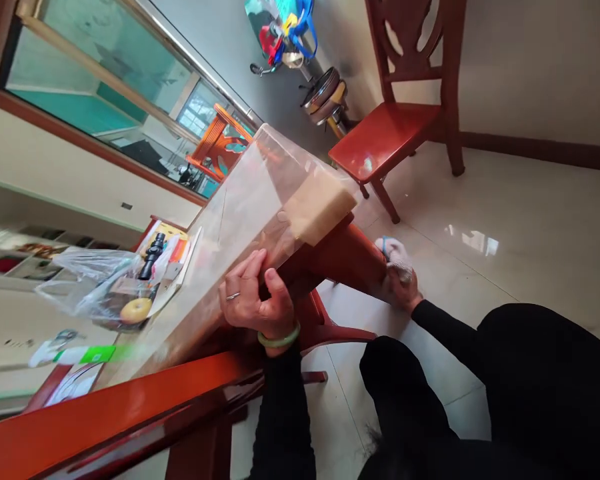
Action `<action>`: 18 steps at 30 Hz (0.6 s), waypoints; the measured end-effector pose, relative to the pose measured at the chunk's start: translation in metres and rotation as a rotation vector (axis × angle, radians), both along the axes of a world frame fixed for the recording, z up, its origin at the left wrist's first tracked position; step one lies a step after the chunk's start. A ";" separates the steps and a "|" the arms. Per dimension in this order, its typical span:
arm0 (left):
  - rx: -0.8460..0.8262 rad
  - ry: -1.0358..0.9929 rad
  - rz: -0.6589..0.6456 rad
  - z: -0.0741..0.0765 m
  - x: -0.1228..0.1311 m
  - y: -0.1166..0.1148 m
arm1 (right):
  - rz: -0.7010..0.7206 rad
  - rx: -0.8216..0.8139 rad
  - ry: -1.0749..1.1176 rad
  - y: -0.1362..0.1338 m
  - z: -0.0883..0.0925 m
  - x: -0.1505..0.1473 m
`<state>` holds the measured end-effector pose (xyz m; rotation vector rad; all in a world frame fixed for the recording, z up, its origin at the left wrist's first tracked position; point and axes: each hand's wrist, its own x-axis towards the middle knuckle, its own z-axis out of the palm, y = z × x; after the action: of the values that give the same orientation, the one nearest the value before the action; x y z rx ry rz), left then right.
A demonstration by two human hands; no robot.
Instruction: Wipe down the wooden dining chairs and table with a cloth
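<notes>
My right hand is closed round a whitish cloth with a blue edge. It presses the cloth against the lower part of the reddish-brown wooden table leg. My left hand, with a ring and a pale green bangle, rests on the near edge of the table. Its fingers lie bent on the top and the thumb stands apart. A clear cover lies over the light tabletop and hangs past the corner.
A red wooden chair stands beyond the table's corner. In front, a chair's red rail crosses the lower left. On the table are a clear plastic bag, a yellowish round fruit and a green-and-white tube. A scooter-like wheeled thing leans behind.
</notes>
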<state>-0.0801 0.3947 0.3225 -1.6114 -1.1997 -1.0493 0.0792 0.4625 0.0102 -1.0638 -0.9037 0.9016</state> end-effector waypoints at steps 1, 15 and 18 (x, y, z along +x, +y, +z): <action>0.036 0.003 0.035 -0.002 0.000 0.004 | 0.026 -0.073 0.012 -0.001 -0.025 0.005; 0.140 -0.017 0.391 -0.011 0.004 0.018 | 0.558 0.517 0.066 0.054 0.161 0.038; 0.157 -0.023 0.476 -0.010 0.008 0.021 | 0.559 0.229 0.085 0.061 0.102 0.035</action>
<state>-0.0717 0.4152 0.3122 -1.1185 -1.3906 -0.8297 0.1139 0.5232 0.1126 -0.5736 -1.2273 1.2551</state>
